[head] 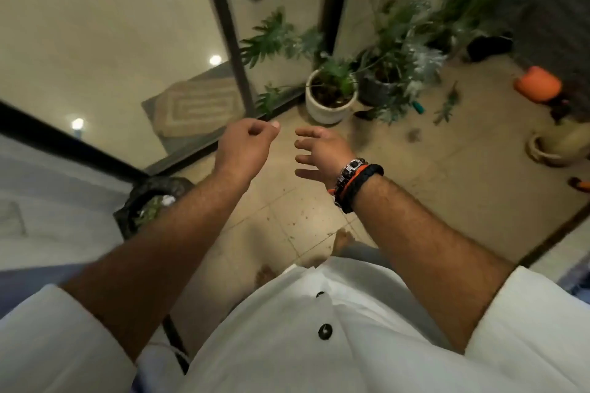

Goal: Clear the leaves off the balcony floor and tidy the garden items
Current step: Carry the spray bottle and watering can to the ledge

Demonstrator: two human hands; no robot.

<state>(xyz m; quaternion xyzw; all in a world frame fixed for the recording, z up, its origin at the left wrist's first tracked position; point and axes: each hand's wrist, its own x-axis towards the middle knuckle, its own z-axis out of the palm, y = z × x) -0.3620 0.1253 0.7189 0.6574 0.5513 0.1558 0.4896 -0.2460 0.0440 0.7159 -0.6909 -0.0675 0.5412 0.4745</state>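
Both my hands hang in the air over the beige tiled balcony floor (306, 210). My left hand (245, 147) has its fingers loosely curled and holds nothing. My right hand (319, 153), with bracelets on the wrist, has its fingers spread and is empty. A black bag (150, 201) with green leaves inside sits by the glass at my lower left. Loose green leaves (447, 102) and a small dark scrap (414, 135) lie on the floor farther ahead. Small crumbs of debris dot the tiles near my bare foot (343, 238).
A white pot (329, 105) and a dark pot (376, 89) with plants stand by the glass door frame (236, 51). An orange watering can (538, 83) and a cream pot (549, 150) sit at the right. A teal-handled tool (417, 107) lies under the foliage.
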